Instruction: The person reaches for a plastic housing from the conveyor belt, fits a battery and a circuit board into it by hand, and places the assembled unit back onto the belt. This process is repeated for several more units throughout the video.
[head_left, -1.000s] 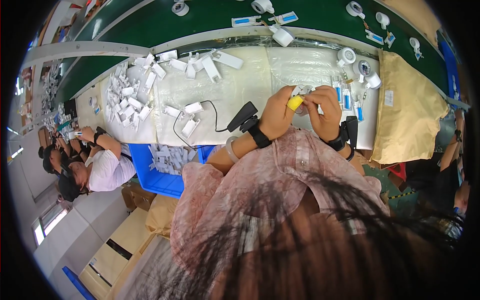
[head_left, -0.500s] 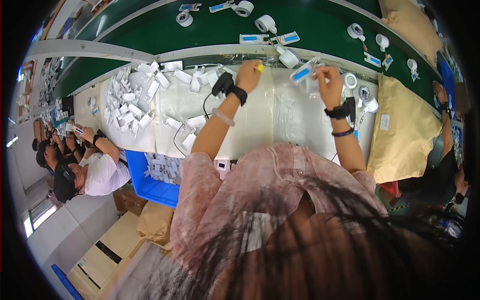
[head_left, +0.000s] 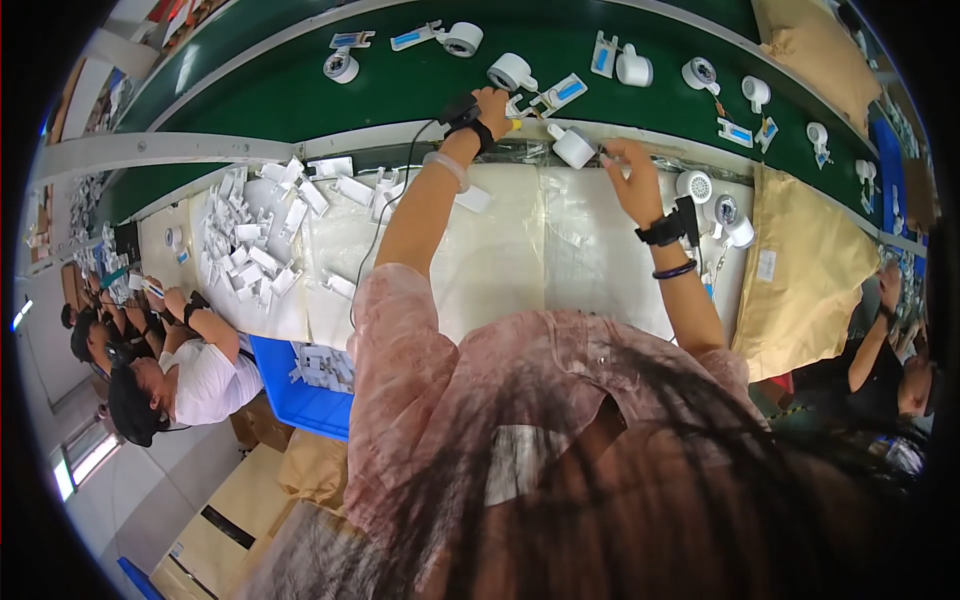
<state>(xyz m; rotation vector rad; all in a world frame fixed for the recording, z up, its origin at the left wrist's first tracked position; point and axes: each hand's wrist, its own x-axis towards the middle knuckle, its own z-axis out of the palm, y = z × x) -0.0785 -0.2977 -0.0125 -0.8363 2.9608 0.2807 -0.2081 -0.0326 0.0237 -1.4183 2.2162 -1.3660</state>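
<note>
Head view: the left hand [head_left: 492,101] reaches the green conveyor's [head_left: 300,90] near edge, fingers closed on a small yellow part [head_left: 514,125]. The right hand [head_left: 628,170] pinches something unclear beside a white cylindrical housing [head_left: 573,148], probably light, rigid, smooth plastic, best gripped around its barrel.

Wearer: loose pink short-sleeved blouse with faint mottled print; dark hair falls across lower frame. Left hand [head_left: 492,101]: black wrist strap carrying a small black device, thin dark cable trailing, plus a pale translucent bangle. Right hand [head_left: 628,170]: black strapped device, dark bracelet below it.
</note>
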